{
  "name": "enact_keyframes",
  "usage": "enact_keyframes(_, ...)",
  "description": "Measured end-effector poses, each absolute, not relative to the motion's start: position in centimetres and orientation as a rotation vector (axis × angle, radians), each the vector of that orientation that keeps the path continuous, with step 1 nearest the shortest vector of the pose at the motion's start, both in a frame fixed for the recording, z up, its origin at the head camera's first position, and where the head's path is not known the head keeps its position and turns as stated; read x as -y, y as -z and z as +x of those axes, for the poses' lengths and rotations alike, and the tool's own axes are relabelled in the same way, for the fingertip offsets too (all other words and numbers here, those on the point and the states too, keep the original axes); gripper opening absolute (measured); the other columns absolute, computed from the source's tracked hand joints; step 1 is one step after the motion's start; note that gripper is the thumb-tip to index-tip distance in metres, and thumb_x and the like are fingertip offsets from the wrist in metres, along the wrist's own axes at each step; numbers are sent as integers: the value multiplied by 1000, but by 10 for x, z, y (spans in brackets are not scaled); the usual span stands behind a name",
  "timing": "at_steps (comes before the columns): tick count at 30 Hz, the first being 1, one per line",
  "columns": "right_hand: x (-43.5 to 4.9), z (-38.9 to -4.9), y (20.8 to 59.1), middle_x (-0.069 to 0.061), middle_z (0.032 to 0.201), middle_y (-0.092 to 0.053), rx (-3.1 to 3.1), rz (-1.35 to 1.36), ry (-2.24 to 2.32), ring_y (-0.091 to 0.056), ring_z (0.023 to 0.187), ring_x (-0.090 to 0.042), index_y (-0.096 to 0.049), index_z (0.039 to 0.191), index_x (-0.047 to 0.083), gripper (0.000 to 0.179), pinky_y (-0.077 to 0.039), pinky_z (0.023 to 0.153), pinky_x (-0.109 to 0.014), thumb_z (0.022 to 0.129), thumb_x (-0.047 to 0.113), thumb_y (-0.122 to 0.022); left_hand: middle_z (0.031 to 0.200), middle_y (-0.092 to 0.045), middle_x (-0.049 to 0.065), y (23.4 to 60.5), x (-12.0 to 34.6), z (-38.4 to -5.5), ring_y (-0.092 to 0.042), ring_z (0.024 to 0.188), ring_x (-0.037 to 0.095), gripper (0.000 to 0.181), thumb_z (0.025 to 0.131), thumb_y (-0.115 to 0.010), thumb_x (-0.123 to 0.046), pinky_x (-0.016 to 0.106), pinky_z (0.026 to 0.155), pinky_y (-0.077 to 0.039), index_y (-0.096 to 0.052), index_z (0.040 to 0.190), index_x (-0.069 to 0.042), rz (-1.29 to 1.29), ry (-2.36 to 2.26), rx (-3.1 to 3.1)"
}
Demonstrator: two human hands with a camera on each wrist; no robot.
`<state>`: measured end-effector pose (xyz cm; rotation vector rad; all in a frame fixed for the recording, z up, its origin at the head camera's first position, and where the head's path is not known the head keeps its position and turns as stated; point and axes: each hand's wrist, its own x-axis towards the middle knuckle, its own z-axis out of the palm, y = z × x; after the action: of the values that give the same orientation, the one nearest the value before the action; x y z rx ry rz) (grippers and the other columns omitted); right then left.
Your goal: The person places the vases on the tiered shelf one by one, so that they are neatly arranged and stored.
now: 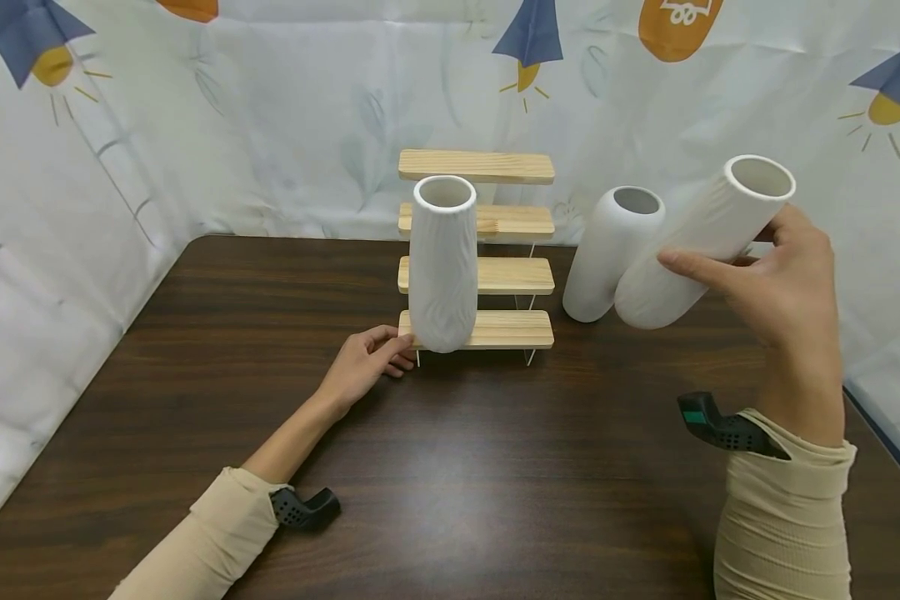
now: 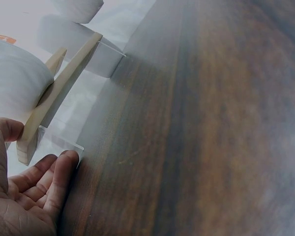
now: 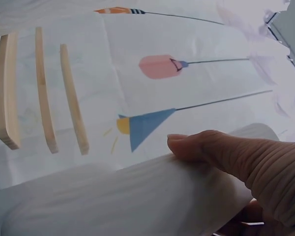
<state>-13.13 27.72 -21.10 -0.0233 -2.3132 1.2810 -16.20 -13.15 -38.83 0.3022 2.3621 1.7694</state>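
A tiered stand with wooden shelves [image 1: 513, 331] and clear legs stands at the back of the table. On its lowest shelf, at the left side, is an upright white vase [image 1: 444, 267]. My left hand [image 1: 363, 362] grips that shelf's left end, thumb on the board, curled fingers below by the clear leg in the left wrist view. My right hand [image 1: 791, 275] holds a second white vase [image 1: 690, 258], tilted with its mouth up and right; the thumb lies along its side in the right wrist view. Its base overlaps a third white vase [image 1: 607, 258] standing behind.
The dark wooden table [image 1: 450, 467] runs under both arms. Behind it hangs a white patterned cloth [image 1: 285, 125], close to the back of the stand. Both wrists wear a black device, seen on the left [image 1: 305, 508] and right sleeve cuffs.
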Motion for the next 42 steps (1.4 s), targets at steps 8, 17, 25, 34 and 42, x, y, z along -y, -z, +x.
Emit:
enact_keyframes(8,-268,-130,210,8,109,-67,2339,23,-1286,-64,94,-9,-70,124,17,62,-53,70,-11,69,8,-96,106,-74,16,388,132,-162,-72,93,24,37,106,-57,-34,31,79,-60,-67,119,-1,301,-1769,-2360)
enact_keyframes(17,-253,-129,215,7,112,-68,2396,91,-1214,-68,91,-4,-67,128,20,67,-54,73,-10,68,13,-97,105,-74,15,389,132,-162,-72,93,24,37,106,-57,-34,31,79,-60,-67,119,-1,305,-1776,-2357)
enact_keyframes(25,-237,-136,222,6,113,-68,2390,161,-1255,-68,93,-6,-65,131,20,73,-55,75,-13,67,9,-97,106,-74,15,389,131,-163,-72,94,24,38,106,-57,-36,32,80,-60,-67,120,-1,298,-1769,-2354)
enact_keyframes(34,-221,-140,228,3,119,-67,2395,238,-1292,-65,103,-12,-65,132,19,72,-55,80,-18,67,10,-97,106,-74,16,388,131,-162,-72,94,25,38,106,-57,-36,32,80,-60,-68,119,-2,297,-1768,-2358)
enact_keyframes(42,-209,-139,235,3,117,-61,2374,253,-1291,-59,107,-12,-67,128,13,67,-56,78,-18,68,13,-97,105,-74,15,387,130,-162,-72,93,24,37,106,-58,-35,32,79,-60,-68,118,-2,293,-1774,-2353)
